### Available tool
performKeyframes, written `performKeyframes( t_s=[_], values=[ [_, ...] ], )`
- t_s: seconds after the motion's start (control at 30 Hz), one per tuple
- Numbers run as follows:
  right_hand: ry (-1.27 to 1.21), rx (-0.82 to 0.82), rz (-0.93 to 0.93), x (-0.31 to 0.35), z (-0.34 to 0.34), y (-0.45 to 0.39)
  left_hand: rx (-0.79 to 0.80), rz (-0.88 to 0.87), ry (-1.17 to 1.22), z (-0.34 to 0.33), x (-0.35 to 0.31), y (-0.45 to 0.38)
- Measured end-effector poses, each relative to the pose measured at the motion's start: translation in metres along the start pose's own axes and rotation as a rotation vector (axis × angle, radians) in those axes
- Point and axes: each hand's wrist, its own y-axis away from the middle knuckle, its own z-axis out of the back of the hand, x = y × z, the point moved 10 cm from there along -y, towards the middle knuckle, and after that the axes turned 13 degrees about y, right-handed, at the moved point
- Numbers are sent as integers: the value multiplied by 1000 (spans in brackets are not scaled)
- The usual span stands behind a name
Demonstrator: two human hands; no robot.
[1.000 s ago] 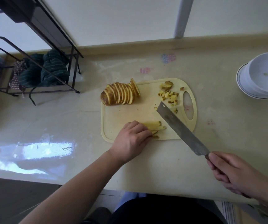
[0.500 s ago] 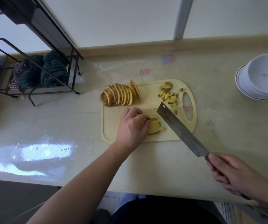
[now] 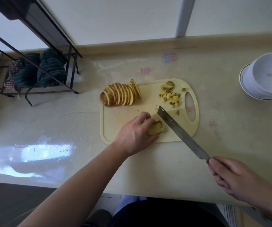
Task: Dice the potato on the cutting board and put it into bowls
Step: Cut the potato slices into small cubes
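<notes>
A pale yellow cutting board (image 3: 115,122) lies on the counter. A sliced potato (image 3: 119,95) stands in a fanned row at its back left. Small diced pieces (image 3: 171,96) sit at its back right near the handle hole. My left hand (image 3: 136,133) holds a few potato slices (image 3: 156,128) flat near the board's front edge, fingers curled on them. My right hand (image 3: 235,179) grips the handle of a cleaver (image 3: 179,131); its blade slants over the board just right of the slices. White stacked bowls (image 3: 266,77) stand at the far right.
A black wire rack (image 3: 33,66) with dark green cloths (image 3: 40,71) stands at the back left. The wall runs along the counter's back edge. The counter's front edge lies close below my arms.
My left hand turned the cut strips into a flat stack and shifted it up and right toward the blade. The cleaver and my right hand stayed almost still.
</notes>
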Motion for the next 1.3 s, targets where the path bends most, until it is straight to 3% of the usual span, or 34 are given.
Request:
performKeyframes(
  t_s=[0.2, 0.33, 0.53, 0.8, 1.13, 1.3],
  values=[
    [152, -151, 126, 21, -20, 7, -63, 100, 16, 2, 2, -1],
    [161, -127, 168, 34, -52, 5, -141, 147, 50, -1, 2, 2],
    [89, -106, 113, 28, -37, -4, -187, 128, 9, 1, 1, 1],
    [215, -155, 151, 35, -19, -12, -217, 215, 51, 1, 2, -1],
    [269, -140, 136, 35, -22, -2, -206, 118, -26, 2, 1, -5],
    [283, -144, 120, 37, -23, -2, -261, -59, 15, 1, -9, -4]
  ],
)
